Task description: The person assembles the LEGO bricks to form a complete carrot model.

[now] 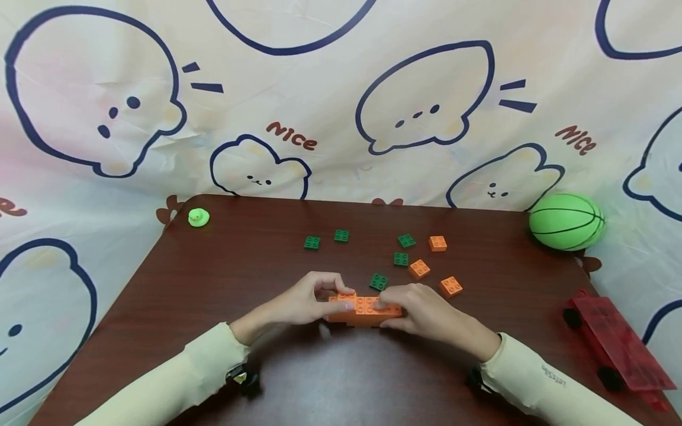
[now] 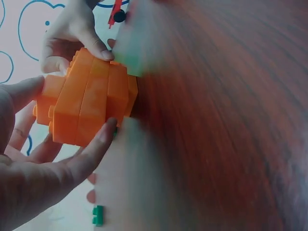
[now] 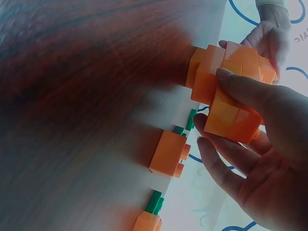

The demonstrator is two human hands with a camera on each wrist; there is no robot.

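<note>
- Head view: fingers of left hand (image 1: 306, 300) and right hand (image 1: 426, 309) clamp opposite ends of an orange studded plastic-brick block (image 1: 363, 319).
- Below the block: glossy brown tabletop (image 1: 330, 384), contact unclear.
- Behind it: five green square studded bricks (image 1: 379, 281).
- Behind-right: three loose orange bricks (image 1: 451, 287).

In front of me stretches a dark brown, wood-grained table (image 1: 250, 242), with a small green duck (image 1: 198, 218) at its far left corner, a green ball (image 1: 567, 222) at the far right and a red wheeled toy (image 1: 618, 343) along the right edge. Five green bricks (image 1: 401, 259) and three loose orange bricks (image 1: 451, 287) lie scattered beyond the joined orange bricks (image 1: 364, 319) I grip, which seem to touch the wood.
</note>
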